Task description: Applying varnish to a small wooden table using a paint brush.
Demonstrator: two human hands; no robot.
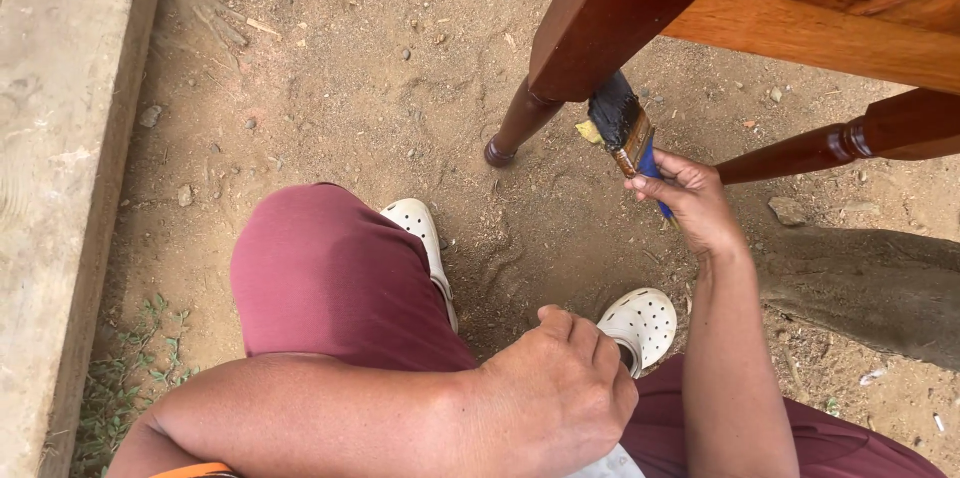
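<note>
Bare dirt lies underfoot. Your right hand (695, 203) pinches the light, stiff paintbrush (628, 133) by its blue handle, bristles against the glossy table leg (590, 28); your left hand (560, 393) rests fisted, empty, on your knee.

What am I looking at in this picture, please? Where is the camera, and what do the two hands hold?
There is one picture, taken by a camera worn on a person's head, looking down at their own arms and legs. The right hand holds a paintbrush with a blue handle and dark bristles, which touch a glossy reddish-brown wooden furniture leg. The left hand is closed in a loose fist and rests on the person's knee; it appears to hold nothing. Below are maroon trousers and white clogs on bare dirt ground. A concrete edge runs along the left.
</note>
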